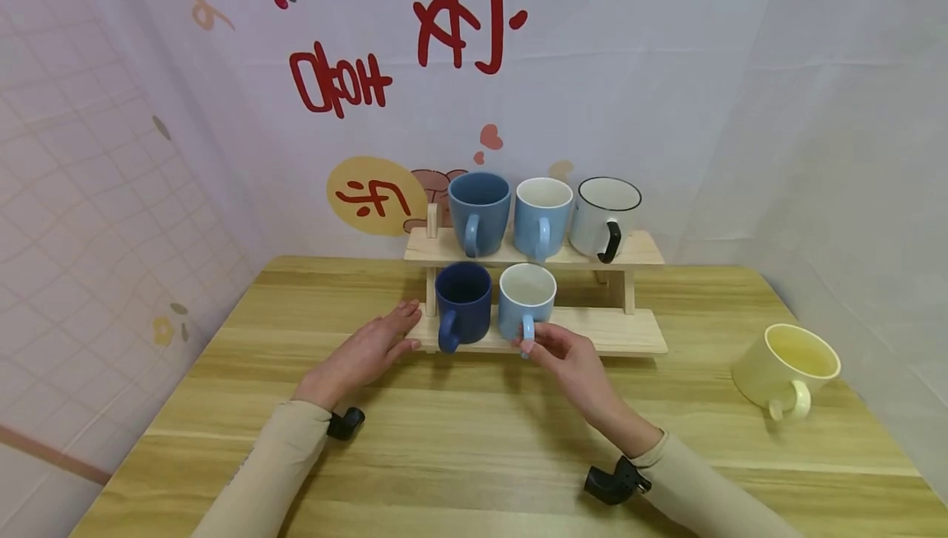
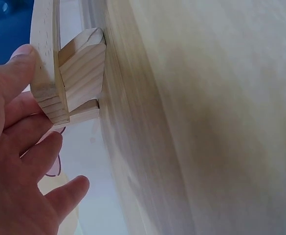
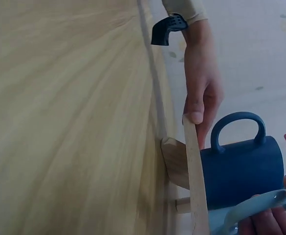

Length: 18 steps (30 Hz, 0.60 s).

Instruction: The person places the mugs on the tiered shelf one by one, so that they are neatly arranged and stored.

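On the lower board (image 1: 603,331) of a two-tier wooden rack stand a dark blue mug (image 1: 471,312) and a light blue mug (image 1: 518,314) with a white inside. My right hand (image 1: 573,357) pinches the light blue mug's handle, which points toward me. At the lower board's left end, my left hand (image 1: 363,354) holds the corner, thumb and fingers around it. The left wrist view shows that thumb (image 2: 21,61) against the board (image 2: 46,63) and the outer fingers spread free. In the right wrist view the light blue handle (image 3: 253,209) lies close to the dark blue mug (image 3: 243,171).
The upper board (image 1: 425,248) carries a grey-blue mug (image 1: 489,221), a light blue mug (image 1: 529,225) and a white mug (image 1: 588,221) with a black rim and handle. Far right on the wooden table (image 1: 444,472) is a yellow mug (image 1: 766,369). A printed cloth (image 1: 666,94) hangs behind.
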Tool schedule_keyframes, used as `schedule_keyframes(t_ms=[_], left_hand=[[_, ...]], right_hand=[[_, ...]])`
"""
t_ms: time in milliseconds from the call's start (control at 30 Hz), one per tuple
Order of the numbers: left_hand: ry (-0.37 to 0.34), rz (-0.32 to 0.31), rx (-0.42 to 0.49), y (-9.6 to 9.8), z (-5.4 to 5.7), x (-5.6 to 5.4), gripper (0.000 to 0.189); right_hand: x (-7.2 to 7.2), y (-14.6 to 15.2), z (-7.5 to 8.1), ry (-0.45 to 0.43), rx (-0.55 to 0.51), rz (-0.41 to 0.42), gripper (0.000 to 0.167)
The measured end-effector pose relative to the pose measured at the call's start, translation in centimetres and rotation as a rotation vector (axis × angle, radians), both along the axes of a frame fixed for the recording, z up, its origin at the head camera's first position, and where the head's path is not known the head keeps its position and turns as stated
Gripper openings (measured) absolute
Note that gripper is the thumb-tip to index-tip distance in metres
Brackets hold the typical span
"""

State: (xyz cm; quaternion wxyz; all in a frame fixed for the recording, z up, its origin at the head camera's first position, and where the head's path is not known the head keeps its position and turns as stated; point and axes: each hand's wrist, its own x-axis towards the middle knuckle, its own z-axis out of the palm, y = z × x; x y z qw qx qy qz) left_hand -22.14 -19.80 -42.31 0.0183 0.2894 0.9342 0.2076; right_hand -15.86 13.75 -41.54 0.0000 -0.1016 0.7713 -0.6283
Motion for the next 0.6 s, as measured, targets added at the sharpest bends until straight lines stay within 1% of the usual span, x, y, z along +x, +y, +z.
schedule_keyframes(t_ms=[100,267,367,467,600], left_hand=[[0.0,-0.003,-0.001,0.1,0.0,-0.1,0.06],[0.016,-0.007,-0.009,0.2,0.1,-0.3,0.06],[0.016,0.002,-0.022,0.1,0.0,-0.2,0.061],[0.011,0.003,-0.03,0.0,0.0,-0.1,0.06],[0.034,-0.007,-0.03,0.0,0.0,-0.2,0.059]], right_hand=[[0.4,0.6,-0.1,0.027,0.043,0.01,0.035],[1.2,1.7,-0.3,0.167,0.131,0.01,0.039],[2.0,2.6,-0.3,0.228,0.194,0.006,0.041],[2.9,3.9,0.0,0.262,0.263,-0.004,0.039],[4.0,6.0,0.9,0.314,0.356,-0.053,0.035]])
